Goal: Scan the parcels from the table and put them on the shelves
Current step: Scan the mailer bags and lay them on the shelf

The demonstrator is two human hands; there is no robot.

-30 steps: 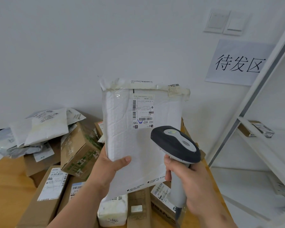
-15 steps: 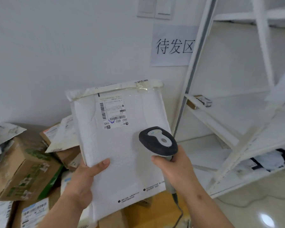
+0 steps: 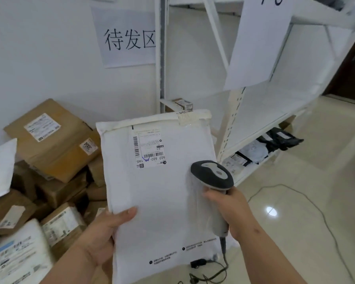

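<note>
Head view, now against the two earlier pictures: swings rightward, away from the heap of boxes (image 3: 51, 140) on the table and toward the white shelves (image 3: 275, 111), which fill the right half where only a sliver showed a second ago. Carries the white padded parcel (image 3: 162, 181) along, upright throughout, label (image 3: 150, 148) facing the camera and printed upside down. Points the scanner (image 3: 212, 174) up at that label as before, head just in front of the parcel's right side. Suggests, as a judgement, that scanning is done or nearly so and shelving comes next; cannot confirm a successful read.

Same view, grip: left hand (image 3: 103, 238) pinches the parcel at its lower left edge, thumb (image 3: 125, 214) flat across the front, remaining fingers hidden behind the packet. Right hand (image 3: 232, 212) wraps curled fingers round the scanner's handle, knuckles touching or nearly touching the parcel's right margin; cannot tell whether the trigger is pressed. Hangs clear of table and shelves alike, parcel held in the air between them, the middle shelf beyond it nearly bare. Trails a cable (image 3: 295, 193) across the floor below.
</note>
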